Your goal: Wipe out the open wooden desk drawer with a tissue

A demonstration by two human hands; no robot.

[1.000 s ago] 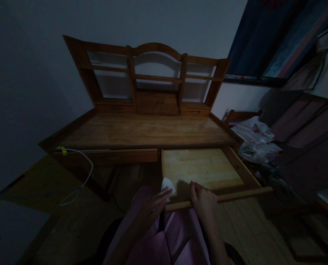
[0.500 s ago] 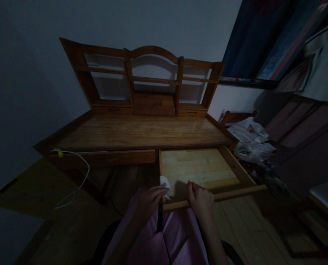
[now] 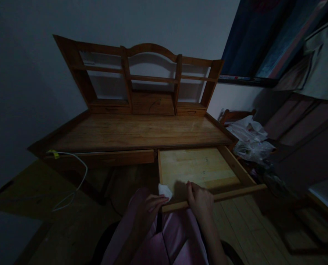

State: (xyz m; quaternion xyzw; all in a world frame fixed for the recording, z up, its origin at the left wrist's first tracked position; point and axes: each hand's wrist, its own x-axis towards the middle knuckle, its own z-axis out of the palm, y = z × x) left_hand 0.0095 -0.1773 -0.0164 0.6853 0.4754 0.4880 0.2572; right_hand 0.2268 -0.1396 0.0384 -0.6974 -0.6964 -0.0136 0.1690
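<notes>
A wooden drawer (image 3: 199, 165) is pulled out from the right side of the desk, its pale floor showing. My left hand (image 3: 154, 203) holds a crumpled white tissue (image 3: 165, 192) at the drawer's front left corner, pressed against the inside of the left wall. Fingers of that hand are bent over the tissue's lower edge. On the drawer's front board, my right hand (image 3: 199, 197) is closed around the top edge, thumb side up.
The wooden desk top (image 3: 150, 130) carries a shelf hutch (image 3: 151, 77) against the wall. A white cable (image 3: 84, 173) hangs at the left. Plastic bags (image 3: 248, 130) sit on a chair at right, and a stool (image 3: 313, 221) stands lower right.
My left hand has moved slightly down and toward me along the drawer's left wall with the tissue. The right hand stays on the front board. The view has shifted slightly.
</notes>
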